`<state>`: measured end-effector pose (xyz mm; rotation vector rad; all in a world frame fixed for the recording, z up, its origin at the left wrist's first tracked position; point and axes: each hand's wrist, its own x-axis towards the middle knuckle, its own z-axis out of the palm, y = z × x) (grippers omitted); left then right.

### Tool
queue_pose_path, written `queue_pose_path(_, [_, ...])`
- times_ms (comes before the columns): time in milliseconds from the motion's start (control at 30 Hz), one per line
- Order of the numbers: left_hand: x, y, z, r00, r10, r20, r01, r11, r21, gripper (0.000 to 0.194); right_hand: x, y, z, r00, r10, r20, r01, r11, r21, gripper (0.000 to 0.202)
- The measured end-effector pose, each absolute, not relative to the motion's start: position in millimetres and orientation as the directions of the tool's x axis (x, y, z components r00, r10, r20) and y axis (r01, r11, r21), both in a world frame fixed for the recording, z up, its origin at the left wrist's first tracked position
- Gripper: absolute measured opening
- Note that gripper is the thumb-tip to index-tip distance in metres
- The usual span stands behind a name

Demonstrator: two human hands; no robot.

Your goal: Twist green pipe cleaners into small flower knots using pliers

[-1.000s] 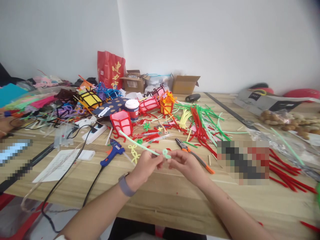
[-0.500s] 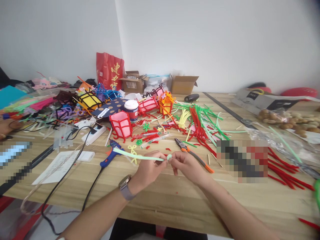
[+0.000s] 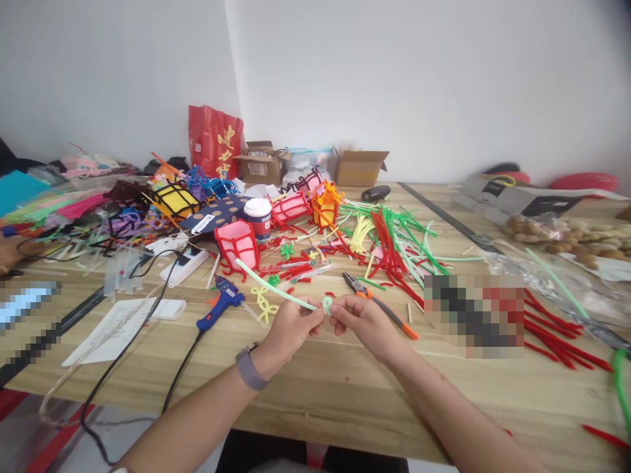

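Note:
A pale green pipe cleaner runs between my hands above the front of the table, its right end curled into a small round loop. My left hand pinches the stem just left of that loop, and the long free end sticks out up and to the left. With closed fingertips, my right hand grips the loop's right side. Behind my right hand lie pliers with orange and black handles. A blue glue gun rests to the left, near a yellow bent pipe-cleaner shape.
Red and pink lanterns, a lidded paper cup and bundled red pipe cleaners crowd the table's middle. A black cord hangs over the front edge. At far left another person's hand shows. Boxes stand behind.
The pipe cleaner's curled end now shows as an open ring. Its free end has swung upward and right, and my left hand has turned slightly.

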<state>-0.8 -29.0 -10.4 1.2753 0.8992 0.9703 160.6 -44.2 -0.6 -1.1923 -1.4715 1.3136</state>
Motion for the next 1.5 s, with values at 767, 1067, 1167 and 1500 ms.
queue_pose_path(767, [-6,-28,15,0.553,0.823,-0.129,0.115,0.078,0.99,0.019,177,-49,15,-0.291,0.943,0.162,0.383,0.27,-0.883,0.025])
queue_pose_path(1067, [4,-23,2,0.347,0.935,-0.07,-0.249,0.164,0.955,0.025,166,-47,6,0.007,0.973,0.229,0.405,0.206,-0.891,0.033])
queue_pose_path(1167, [8,-24,-2,0.237,0.972,0.004,-0.289,0.066,0.955,0.023,155,-52,5,-0.152,0.987,0.046,0.298,0.09,-0.95,0.033])
queue_pose_path(1500, [14,-34,-5,0.235,0.972,-0.003,-0.275,0.069,0.959,0.017,143,-52,-6,-0.207,0.971,-0.118,-0.01,-0.123,-0.992,0.038])
